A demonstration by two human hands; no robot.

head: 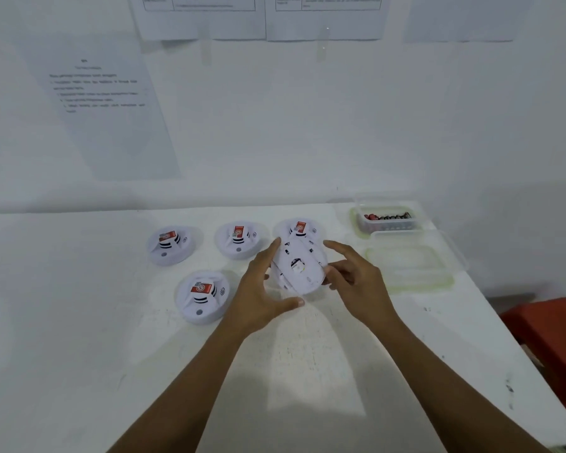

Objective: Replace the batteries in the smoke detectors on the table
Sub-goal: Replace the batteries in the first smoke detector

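I hold one white smoke detector (299,268) above the table, tilted with its underside toward me. My left hand (264,284) grips its left rim, thumb underneath. My right hand (352,273) holds its right rim with fingers spread. Several more white detectors with red labels rest face up on the white table (79,289): one at far left (169,245), one in the middle (239,240), one partly hidden behind the held one (299,228), one nearer me (203,295). A clear box of batteries (388,219) stands at the back right.
An empty clear container with a greenish rim (412,263) lies right of my right hand, in front of the battery box. The table's right edge runs diagonally; beyond it stands a red stool (549,335). Paper sheets hang on the white wall behind.
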